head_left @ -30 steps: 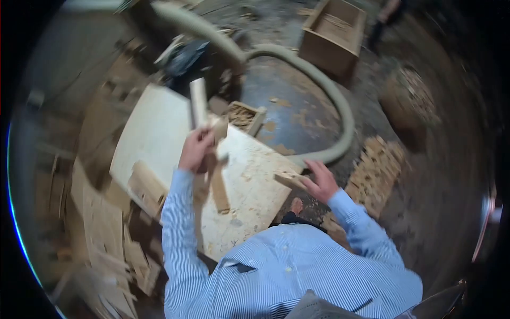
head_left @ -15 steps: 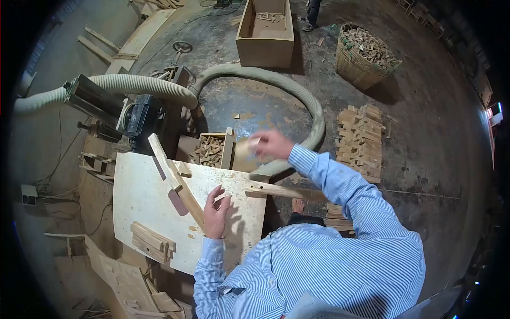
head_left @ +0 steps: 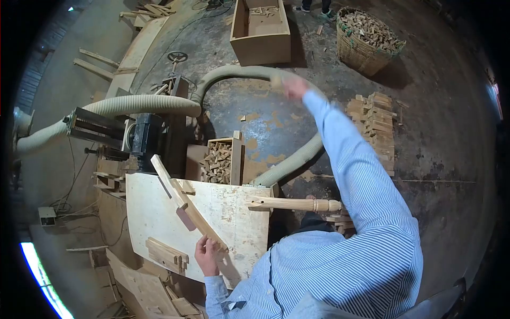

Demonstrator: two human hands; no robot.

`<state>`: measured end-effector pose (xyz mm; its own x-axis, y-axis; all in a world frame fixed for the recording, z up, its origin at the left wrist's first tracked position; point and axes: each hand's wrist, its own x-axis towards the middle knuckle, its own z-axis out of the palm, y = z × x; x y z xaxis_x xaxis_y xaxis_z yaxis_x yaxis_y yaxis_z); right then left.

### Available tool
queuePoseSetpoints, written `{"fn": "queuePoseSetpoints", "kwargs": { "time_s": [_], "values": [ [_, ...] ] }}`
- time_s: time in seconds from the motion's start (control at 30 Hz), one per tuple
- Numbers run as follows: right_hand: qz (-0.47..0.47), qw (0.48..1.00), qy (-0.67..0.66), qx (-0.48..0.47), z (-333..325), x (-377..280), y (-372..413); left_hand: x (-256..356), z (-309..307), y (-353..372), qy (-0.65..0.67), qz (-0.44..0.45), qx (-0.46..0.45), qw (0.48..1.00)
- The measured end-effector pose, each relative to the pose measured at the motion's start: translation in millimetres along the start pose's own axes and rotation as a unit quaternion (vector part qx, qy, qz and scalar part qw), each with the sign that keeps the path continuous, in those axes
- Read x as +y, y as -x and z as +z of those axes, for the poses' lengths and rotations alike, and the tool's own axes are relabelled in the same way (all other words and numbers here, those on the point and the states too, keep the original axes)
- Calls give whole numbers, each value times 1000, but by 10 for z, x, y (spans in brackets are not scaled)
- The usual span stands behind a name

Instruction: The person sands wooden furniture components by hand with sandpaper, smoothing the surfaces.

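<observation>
Left hand (head_left: 207,258): fingers half-curled by wood bar (head_left: 199,218), hold unclear
Right hand (head_left: 295,87): blurred, cannot tell grip
Desk (head_left: 154,210): scuffed; wooden post (head_left: 287,203) overhangs right edge
Floor (head_left: 435,143): dark

A pale ribbed hose (head_left: 143,103) runs from the left past a black motor (head_left: 142,137), then loops over the stained floor (head_left: 425,212), with a handwheel (head_left: 177,57) standing farther back. At the far side, an open wooden box (head_left: 261,51) holds a few scraps (head_left: 264,11); right of it stand a person's feet (head_left: 328,15) and a woven basket (head_left: 357,53) heaped with offcuts (head_left: 369,29).
</observation>
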<state>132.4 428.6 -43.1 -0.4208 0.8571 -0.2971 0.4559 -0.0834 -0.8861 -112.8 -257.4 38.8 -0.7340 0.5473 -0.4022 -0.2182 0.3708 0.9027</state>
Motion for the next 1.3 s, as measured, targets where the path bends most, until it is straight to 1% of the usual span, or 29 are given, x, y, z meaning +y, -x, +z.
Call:
{"fn": "queuePoseSetpoints", "kwargs": {
  "time_s": [0.03,0.07,0.1,0.13,0.17,0.2,0.23,0.27,0.3,0.33,0.37,0.4,0.43,0.47,0.53,0.6,0.63,0.7,0.73,0.8,0.83,0.87,0.93,1.07,1.13,1.17,1.23,1.27,1.3],
  "values": [
    [-117,972,-97,181,-70,-247,-358,14,-15,-2,-5,-1,-2,1000],
    [-107,970,-178,127,-125,-1076,192,18,-31,-17,-10,10,-2,1000],
    [-106,970,-179,125,-105,-1318,271,19,-44,-31,-12,22,1,1000],
    [-156,979,-75,111,-62,-1479,292,11,-60,-62,-9,21,6,1000],
    [-205,974,31,92,-24,-1625,337,-16,-76,-99,-25,30,9,999],
    [-214,976,15,42,79,-1691,583,-43,-55,-91,-39,35,16,998],
    [-223,975,-1,-18,271,-1629,893,146,75,-13,-34,35,43,998],
    [-246,966,19,-72,457,-1448,1068,110,12,-40,-36,14,48,998],
    [-270,954,80,-100,642,-1150,1260,3,-101,-80,-105,76,66,989],
    [-236,951,84,-182,784,-1102,1702,-186,-214,-147,-68,108,91,988],
    [-211,943,102,-237,940,-863,1969,-75,-263,-113,-139,160,143,967],
    [-139,944,107,-281,1079,-712,2305,40,-363,-80,-198,155,195,948],
    [-148,936,124,-295,1195,-566,2599,-78,-509,-132,-173,144,266,937],
    [-103,928,129,-335,1241,-555,2901,-106,-735,-151,-252,169,297,905],
    [-47,920,118,-371,1356,-362,3282,-239,-1106,-200,-300,159,403,850],
    [-54,905,188,-377,1460,-319,3551,-418,-1507,-274,-427,195,480,741],
    [-56,899,194,-388,1543,-323,3653,-468,-1658,-312,-427,183,487,740],
    [-157,901,246,-320,1631,-197,3830,-543,-1761,-340,-417,101,499,753],
    [-205,897,274,-280,1665,-185,3863,-551,-1781,-371,-410,97,502,755],
    [-197,893,297,-274,1681,-198,3887,-482,-1739,-472,-382,40,474,792],
    [-168,899,298,-273,1723,-251,3910,-391,-1698,-540,-365,27,471,803],
    [-138,905,297,-273,1761,-290,3922,-298,-1643,-593,-358,27,472,805],
    [-147,903,310,-259,1780,-259,3924,-181,-1591,-679,-414,-26,461,785],
    [-152,896,344,-236,1805,-142,3910,-388,-1715,-888,-410,-8,459,788],
    [-163,895,352,-221,1769,-130,3908,-331,-1587,-947,-385,59,461,798],
    [-144,892,369,-217,1761,-165,3909,-250,-1420,-1074,-379,72,443,809],
    [-131,886,388,-217,1772,-235,3918,34,-1178,-1119,-301,141,372,867],
    [-126,888,387,-211,1756,-209,3915,64,-1061,-1230,-301,146,366,869],
    [-138,894,368,-216,1761,-163,3897,115,-928,-1414,-317,178,340,867]
  ]
}}
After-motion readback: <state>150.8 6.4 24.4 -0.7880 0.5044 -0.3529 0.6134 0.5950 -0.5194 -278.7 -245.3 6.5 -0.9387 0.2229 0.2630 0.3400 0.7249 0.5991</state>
